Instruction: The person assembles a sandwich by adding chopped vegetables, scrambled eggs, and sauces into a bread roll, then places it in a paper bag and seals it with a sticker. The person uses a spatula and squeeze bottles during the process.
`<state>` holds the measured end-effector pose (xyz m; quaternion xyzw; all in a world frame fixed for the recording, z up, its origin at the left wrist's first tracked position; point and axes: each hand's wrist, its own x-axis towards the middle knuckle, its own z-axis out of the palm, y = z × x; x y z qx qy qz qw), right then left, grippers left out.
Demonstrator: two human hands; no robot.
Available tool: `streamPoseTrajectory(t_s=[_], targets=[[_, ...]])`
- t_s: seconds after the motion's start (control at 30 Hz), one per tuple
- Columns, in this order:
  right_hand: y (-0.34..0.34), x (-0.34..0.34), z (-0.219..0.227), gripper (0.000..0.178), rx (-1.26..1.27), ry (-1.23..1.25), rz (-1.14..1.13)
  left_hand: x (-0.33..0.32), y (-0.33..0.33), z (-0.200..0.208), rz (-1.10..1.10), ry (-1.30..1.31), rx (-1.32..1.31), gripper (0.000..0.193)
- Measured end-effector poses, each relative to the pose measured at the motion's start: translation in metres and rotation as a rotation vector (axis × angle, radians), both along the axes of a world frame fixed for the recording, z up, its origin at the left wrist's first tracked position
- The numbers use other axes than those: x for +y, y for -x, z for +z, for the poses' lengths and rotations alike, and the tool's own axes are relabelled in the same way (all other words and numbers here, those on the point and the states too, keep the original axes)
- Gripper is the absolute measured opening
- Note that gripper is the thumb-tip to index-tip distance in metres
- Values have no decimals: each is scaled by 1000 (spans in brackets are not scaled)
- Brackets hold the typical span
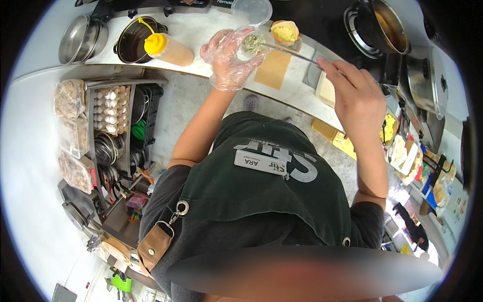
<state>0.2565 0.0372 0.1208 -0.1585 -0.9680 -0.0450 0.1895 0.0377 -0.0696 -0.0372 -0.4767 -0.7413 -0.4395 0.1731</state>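
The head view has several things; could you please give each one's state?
Clear round plastic tub, open, greenish food inside
Gloved left hand, holding the tub
Bare right hand, gripping thin metal utensil
Plastic squeeze bottle, yellow cap on
Dark round pot, uncovered
Brown paper rectangle, lying flat

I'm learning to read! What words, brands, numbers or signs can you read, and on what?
I won't copy them, but writing shows here:
Dark green apron: large pale letters, partly covered.
White tag: upside-down letters.
Black edge at the top: small pale letters.
Right wall: marks too small to read.
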Motion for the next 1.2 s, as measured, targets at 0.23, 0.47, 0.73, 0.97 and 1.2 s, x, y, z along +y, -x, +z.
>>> streamPoseTrajectory(t_s=[0.23, 0.47, 0.73, 0.97, 1.2], targets=[[13, 4, 50, 48, -60, -330, 104, 8, 10, 61, -149, -64, 139, 59], [13, 2, 79, 49, -83, -373, 99, 14, 17, 78, -363, -81, -88, 65], [12, 5, 74, 48, -59, -329, 54, 24, 21, 85, -429, -147, -51, 61], [8, 10, 67, 39, -102, -248, 12, 39, 25, 84, -453, -206, 162, 60], [5, 32, 30, 24, -8, 530, -74, 50, 26, 68, -435, -296, 156, 66]])
